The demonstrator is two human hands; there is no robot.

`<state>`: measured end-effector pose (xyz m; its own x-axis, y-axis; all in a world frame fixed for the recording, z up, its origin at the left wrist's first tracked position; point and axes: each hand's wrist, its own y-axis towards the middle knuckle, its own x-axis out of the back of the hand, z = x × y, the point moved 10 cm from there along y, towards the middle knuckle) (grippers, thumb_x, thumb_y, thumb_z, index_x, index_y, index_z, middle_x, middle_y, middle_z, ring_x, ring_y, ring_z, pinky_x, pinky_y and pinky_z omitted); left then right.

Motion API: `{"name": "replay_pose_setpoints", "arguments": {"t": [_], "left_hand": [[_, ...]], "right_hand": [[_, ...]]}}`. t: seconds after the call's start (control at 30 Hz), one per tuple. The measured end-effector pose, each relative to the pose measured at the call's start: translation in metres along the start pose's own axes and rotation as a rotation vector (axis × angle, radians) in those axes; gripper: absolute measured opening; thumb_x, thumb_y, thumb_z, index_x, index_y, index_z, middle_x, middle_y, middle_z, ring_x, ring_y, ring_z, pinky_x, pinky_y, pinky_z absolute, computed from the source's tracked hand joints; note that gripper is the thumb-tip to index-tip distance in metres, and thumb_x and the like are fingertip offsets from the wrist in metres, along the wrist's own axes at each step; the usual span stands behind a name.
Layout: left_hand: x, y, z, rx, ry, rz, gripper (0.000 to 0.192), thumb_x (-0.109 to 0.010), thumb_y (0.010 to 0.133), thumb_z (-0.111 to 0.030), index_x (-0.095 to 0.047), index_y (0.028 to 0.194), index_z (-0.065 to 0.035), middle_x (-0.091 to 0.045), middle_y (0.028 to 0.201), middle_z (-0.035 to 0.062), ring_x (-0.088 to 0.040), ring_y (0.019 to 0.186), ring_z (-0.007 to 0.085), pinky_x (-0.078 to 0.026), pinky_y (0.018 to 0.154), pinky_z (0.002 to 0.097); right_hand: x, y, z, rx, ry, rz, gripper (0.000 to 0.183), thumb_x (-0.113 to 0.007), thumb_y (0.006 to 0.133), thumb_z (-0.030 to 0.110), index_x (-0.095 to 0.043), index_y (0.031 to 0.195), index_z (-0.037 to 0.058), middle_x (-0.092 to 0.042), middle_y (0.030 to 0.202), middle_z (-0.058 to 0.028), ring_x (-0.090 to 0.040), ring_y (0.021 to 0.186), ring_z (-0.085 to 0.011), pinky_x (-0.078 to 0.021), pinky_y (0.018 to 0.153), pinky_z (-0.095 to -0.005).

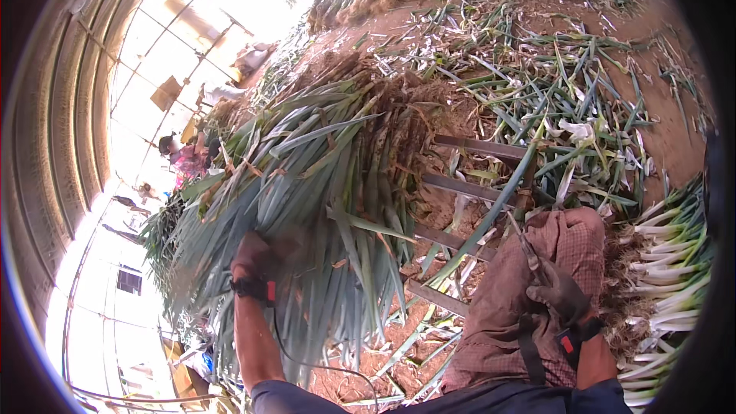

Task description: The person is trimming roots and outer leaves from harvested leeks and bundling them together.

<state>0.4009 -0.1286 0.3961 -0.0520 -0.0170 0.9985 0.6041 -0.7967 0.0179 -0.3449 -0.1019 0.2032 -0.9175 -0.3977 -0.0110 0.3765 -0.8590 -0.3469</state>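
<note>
My left hand (257, 257), in a dark glove, is on the long green leaves of a large heap of leeks or big green onions (322, 195). Blur and leaves hide its fingers, so I cannot tell whether it grips any. The unpeeled stalks and their soil-caked roots (402, 121) point away and to the right. Over my right thigh, my right hand (560, 294), also gloved, is closed around a slim knife-like tool (530, 250). Its thin blade angles forward and left.
Metal bars (460, 183) of a low frame run between heap and knee. Cut leaves and peelings (575, 98) litter the soil. To the right lie cleaned white-stemmed onions (670, 276) in a row. A cable (328, 365) trails from my left wrist. Another person (192, 155) is at far left.
</note>
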Motion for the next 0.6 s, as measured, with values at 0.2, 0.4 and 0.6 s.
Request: {"name": "replay_pose_setpoints", "arguments": {"t": [0.2, 0.4, 0.6], "left_hand": [[-0.036, -0.102, -0.057, -0.078, -0.16, 0.023, 0.07, -0.092, 0.08, -0.045, -0.066, 0.126, -0.0004, -0.066, 0.124, 0.0179, -0.062, 0.11, 0.029, -0.049, 0.092, 0.0423], [-0.056, -0.203, -0.1, -0.095, -0.298, 0.128, 0.057, -0.091, 0.083, -0.04, -0.072, 0.118, 0.0005, -0.072, 0.114, 0.0174, -0.068, 0.1, 0.0267, -0.054, 0.084, 0.0403], [-0.068, -0.296, -0.12, 0.007, -0.403, 0.35, 0.045, -0.09, 0.087, -0.036, -0.078, 0.109, 0.0013, -0.078, 0.104, 0.017, -0.074, 0.09, 0.0244, -0.058, 0.077, 0.0383]], "right_hand": [[-0.002, -0.005, 0.004, 0.022, -0.056, 0.028, 0.071, -0.077, 0.089, 0.024, -0.055, 0.154, 0.0041, -0.055, 0.098, 0.0019, -0.053, 0.088, -0.0126, -0.0483, 0.082, -0.0317], [-0.003, -0.008, 0.003, 0.06, -0.042, 0.01, 0.067, -0.078, 0.089, 0.02, -0.057, 0.151, 0.0041, -0.055, 0.098, 0.0039, -0.051, 0.088, -0.0114, -0.0479, 0.082, -0.0304], [-0.006, -0.007, -0.001, 0.011, 0.05, 0.045, 0.06, -0.078, 0.091, 0.013, -0.059, 0.147, 0.0033, -0.055, 0.103, 0.0038, -0.051, 0.092, -0.0108, -0.048, 0.084, -0.0293]]}}
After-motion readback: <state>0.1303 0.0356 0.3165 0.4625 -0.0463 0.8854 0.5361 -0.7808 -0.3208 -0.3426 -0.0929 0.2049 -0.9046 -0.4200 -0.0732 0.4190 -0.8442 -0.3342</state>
